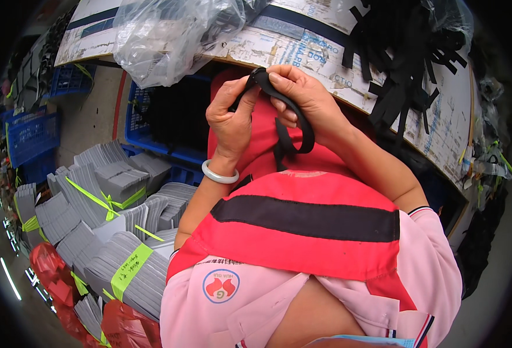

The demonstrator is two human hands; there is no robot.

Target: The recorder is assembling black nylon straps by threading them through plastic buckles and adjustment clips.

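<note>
Above my red-covered lap, both hands are raised close together near the table's front edge. A black webbing strap (303,124) is pinched between them, its upper part bent over at the fingertips and its lower part hanging in a loop. My left hand (233,113) grips one side of the bend with thumb and fingers; a pale bangle circles that wrist. My right hand (311,98) presses the other side of the bend between thumb and forefinger, other fingers curled. Whether the strap carries a fitting at the bend I cannot make out.
The worn white table (331,64) bears crumpled clear plastic (169,35) and a heap of black straps (404,52), some hanging over its edge. A blue crate (137,130) with black material stands below. Bundled grey sheets (128,267) and red bags (53,272) lie at left.
</note>
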